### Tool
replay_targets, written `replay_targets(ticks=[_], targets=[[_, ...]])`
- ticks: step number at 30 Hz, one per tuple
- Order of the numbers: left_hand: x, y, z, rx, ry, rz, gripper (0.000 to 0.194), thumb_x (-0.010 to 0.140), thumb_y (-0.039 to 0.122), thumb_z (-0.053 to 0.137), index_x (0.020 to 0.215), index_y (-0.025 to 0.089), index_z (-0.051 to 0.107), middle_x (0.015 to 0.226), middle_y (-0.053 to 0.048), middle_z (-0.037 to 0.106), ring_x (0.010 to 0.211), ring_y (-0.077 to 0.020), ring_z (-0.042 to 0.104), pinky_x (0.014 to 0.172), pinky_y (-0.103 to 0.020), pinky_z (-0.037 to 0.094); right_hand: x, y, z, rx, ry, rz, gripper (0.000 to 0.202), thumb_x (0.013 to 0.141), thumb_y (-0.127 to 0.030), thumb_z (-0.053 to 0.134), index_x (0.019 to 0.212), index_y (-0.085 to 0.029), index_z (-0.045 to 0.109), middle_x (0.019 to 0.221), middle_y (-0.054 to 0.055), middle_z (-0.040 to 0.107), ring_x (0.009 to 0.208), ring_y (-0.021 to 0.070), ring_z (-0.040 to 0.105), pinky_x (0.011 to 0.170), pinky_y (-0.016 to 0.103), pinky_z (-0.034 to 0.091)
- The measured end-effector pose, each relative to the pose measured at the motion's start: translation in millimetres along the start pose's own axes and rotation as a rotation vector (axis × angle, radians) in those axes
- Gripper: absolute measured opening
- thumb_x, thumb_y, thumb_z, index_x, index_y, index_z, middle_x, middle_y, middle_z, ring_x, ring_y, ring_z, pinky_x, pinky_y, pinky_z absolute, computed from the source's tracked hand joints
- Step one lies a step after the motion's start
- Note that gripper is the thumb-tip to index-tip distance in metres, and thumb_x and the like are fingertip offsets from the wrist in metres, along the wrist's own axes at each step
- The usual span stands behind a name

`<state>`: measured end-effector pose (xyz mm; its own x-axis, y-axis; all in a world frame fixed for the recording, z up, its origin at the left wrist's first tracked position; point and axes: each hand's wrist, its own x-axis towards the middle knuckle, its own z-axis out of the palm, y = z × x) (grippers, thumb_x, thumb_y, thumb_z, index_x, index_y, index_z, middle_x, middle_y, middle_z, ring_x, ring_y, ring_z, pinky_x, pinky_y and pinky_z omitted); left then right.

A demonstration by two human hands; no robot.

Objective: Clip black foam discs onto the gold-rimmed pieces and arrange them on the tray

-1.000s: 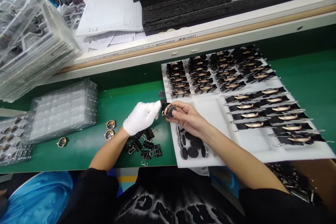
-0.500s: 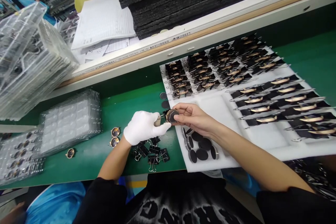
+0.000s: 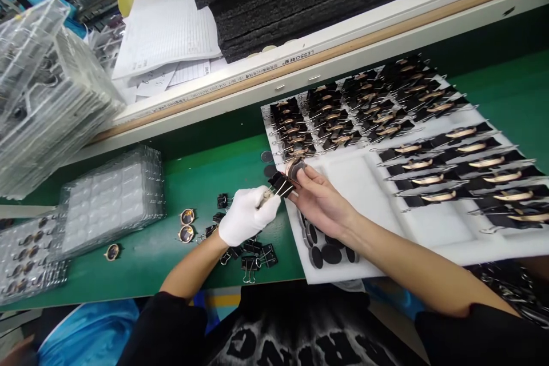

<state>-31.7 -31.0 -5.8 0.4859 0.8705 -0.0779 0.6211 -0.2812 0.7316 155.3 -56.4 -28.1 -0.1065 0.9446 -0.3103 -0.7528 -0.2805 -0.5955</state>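
Observation:
My left hand (image 3: 246, 216), in a white glove, is closed on the wire handles of a black binder clip (image 3: 282, 184). Bare and pinched, my right hand (image 3: 321, 201) holds a gold-rimmed watch case (image 3: 295, 168) with a dark round pad against its face. The clip's jaws are right beside the case; whether they grip its edge I cannot tell. Below my left hand lies a loose pile of binder clips (image 3: 252, 262), partly covered by the glove. Several thick black discs (image 3: 331, 253) rest in the white foam tray (image 3: 377, 206), under my right forearm and hand.
Clipped watch cases (image 3: 437, 180) stand in rows on the foam tray. Loose watch cases (image 3: 186, 233) lie to the left, near stacked clear plastic trays (image 3: 114, 200). Two flat dark discs (image 3: 266, 156) sit by the foam's edge. A white rail (image 3: 206, 91) runs behind.
Both hands have shifted slightly right, and the watch case has turned and moved up. The binder clip now shows between the hands, its handles in the gloved fingers.

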Motion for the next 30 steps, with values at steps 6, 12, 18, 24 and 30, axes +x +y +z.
replay_targets(ticks=[6, 12, 18, 24, 30], targets=[[-1, 5, 0.1, 0.030, 0.030, 0.011, 0.040, 0.092, 0.045, 0.053, 0.061, 0.022, 0.043, 0.053, 0.004, 0.045, 0.051, -0.0104, 0.038, 0.054, -0.028, 0.030, -6, 4, 4, -0.008, 0.025, 0.004, 0.033, 0.073, -0.044, 0.097, 0.097, -0.031, 0.079, 0.116, 0.000, 0.081, 0.119, 0.0255, 0.071, 0.106, 0.045, 0.055], [0, 3, 2.9, 0.056, 0.041, 0.016, 0.039, 0.092, 0.046, 0.053, 0.063, 0.023, 0.041, 0.055, 0.003, 0.046, 0.053, -0.0108, 0.039, 0.056, -0.028, 0.032, -7, 5, 4, 0.035, 0.047, 0.045, 0.032, 0.070, -0.042, 0.099, 0.094, -0.032, 0.080, 0.116, 0.000, 0.081, 0.117, 0.0248, 0.071, 0.101, 0.043, 0.059], [2, 7, -5.0, 0.110, -0.038, 0.021, 0.037, 0.096, 0.046, 0.052, 0.069, 0.022, 0.051, 0.060, 0.002, 0.055, 0.056, -0.0123, 0.046, 0.059, -0.028, 0.037, -5, 3, 6, 0.068, 0.066, 0.070, 0.030, 0.072, -0.038, 0.098, 0.094, -0.030, 0.080, 0.108, -0.001, 0.082, 0.106, 0.0220, 0.072, 0.092, 0.039, 0.062], [-2, -9, -92.8, 0.205, -0.086, 0.002, 0.053, 0.109, 0.048, 0.030, 0.087, 0.020, 0.070, 0.077, -0.003, 0.070, 0.066, -0.0152, 0.061, 0.067, -0.029, 0.046, 2, -18, 3, 0.160, 0.196, 0.058, 0.038, 0.060, -0.037, 0.103, 0.086, -0.025, 0.078, 0.085, -0.005, 0.077, 0.077, 0.0120, 0.068, 0.067, 0.025, 0.060], [-25, -43, -108.2, 0.709, -0.146, -0.218, 0.063, 0.099, 0.076, 0.042, 0.077, 0.022, 0.064, 0.066, -0.003, 0.067, 0.063, -0.0190, 0.061, 0.062, -0.029, 0.034, 7, -26, 1, 0.178, 0.295, 0.081, 0.040, 0.057, -0.028, 0.103, 0.083, -0.022, 0.073, 0.081, -0.008, 0.073, 0.067, 0.0068, 0.063, 0.060, 0.022, 0.056]])
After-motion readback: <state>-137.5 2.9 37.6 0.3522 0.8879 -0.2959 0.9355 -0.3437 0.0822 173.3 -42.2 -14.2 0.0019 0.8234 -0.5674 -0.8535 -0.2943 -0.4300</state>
